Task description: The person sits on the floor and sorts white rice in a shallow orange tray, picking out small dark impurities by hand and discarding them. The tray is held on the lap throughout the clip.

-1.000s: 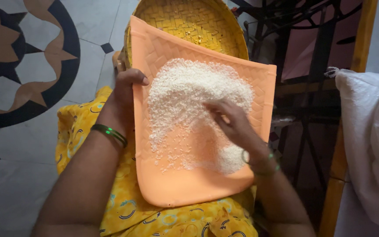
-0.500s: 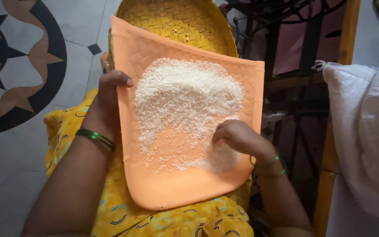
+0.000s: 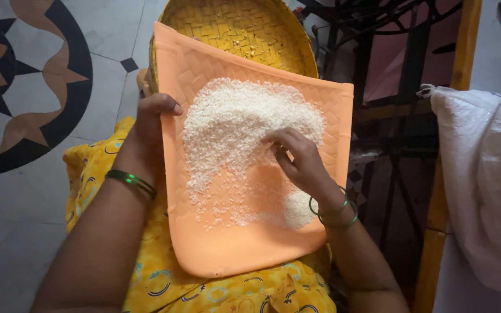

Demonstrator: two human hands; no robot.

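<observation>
Our left hand (image 3: 151, 120) gripping the orange winnowing tray (image 3: 233, 243) edge, our right hand (image 3: 297, 159) unclenched, fingertips in the white rice (image 3: 239, 122).

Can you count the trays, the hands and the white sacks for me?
Trays: 2, the orange tray with rice and the yellow woven tray behind it
Hands: 2, left hand on the orange tray's edge, right hand in the rice
White sacks: 1, the white sack
Total: 5
</observation>
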